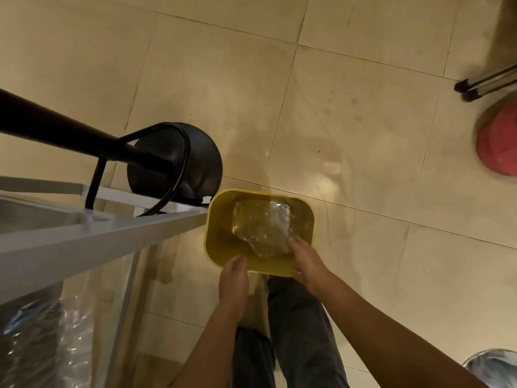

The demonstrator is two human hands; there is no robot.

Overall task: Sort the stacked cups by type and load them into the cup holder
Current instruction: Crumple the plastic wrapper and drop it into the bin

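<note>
Item 1: yellow bin (221,219), rounded-rectangular, open top, standing on the tiled floor (349,121) just ahead of the person's legs (296,331), its left rim just beside the corner of the white metal frame (98,236).

Item 2: clear plastic wrap (263,228), crumpled, glossy, lying inside the bin toward its right half. I see no cups or cup holder in this view; whether the wrap holds anything I cannot tell.

Item 3: left hand (233,278), at the bin's near rim, fingers curled over the edge so that I read it as gripping the rim.

Item 4: right hand (306,261), at the near right corner of the bin, fingertips reaching in and touching the lower edge of the plastic wrap; whether it grasps the wrap or the rim I cannot tell.

Item 5: black stool (173,161), round base on the floor left of the bin, dark post slanting to the upper left.

Item 6: red round object (498,147), blurred, far right edge.

Item 7: metal legs (486,82) with dark feet, upper right.

Item 8: more clear plastic (44,343) under the white frame, lower left.
</note>
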